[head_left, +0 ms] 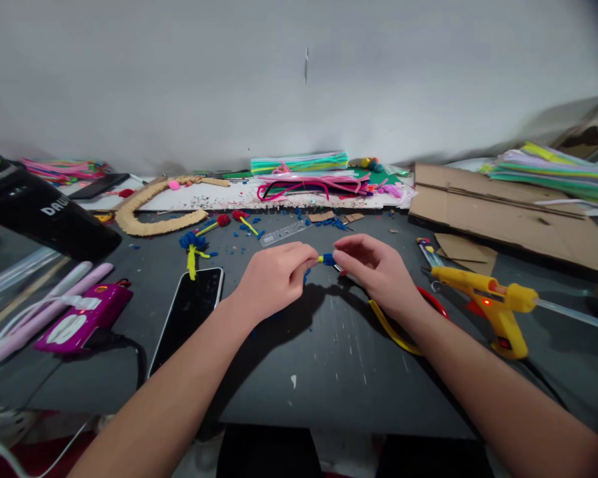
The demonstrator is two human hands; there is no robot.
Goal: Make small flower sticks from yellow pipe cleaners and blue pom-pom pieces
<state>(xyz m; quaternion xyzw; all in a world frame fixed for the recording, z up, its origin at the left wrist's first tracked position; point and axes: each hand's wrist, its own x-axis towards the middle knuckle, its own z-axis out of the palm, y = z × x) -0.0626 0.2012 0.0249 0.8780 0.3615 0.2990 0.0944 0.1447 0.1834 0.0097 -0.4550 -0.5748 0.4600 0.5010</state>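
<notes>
Above the middle of the dark table, my left hand (281, 273) pinches the yellow end of a small yellow-and-blue pipe cleaner piece (326, 259). My right hand (371, 267) has its fingers closed at the blue end, so the piece bridges both hands. Under my right hand lies a pair of scissors with a yellow and red handle (396, 332), partly hidden by my wrist. To the left, a blue pipe cleaner flower with a yellow stem (192, 249) rests at the top of a phone (189, 312). Two red-tipped yellow stems (222, 220) lie behind it.
A yellow glue gun (493, 299) with its light on lies at right, before cardboard sheets (508, 216). At left are a black tumbler (44, 212) and a purple power adapter (87, 318) with cables. Pipe cleaner bundles (299, 162), a cardboard ring (134, 212) and blue scraps lie behind.
</notes>
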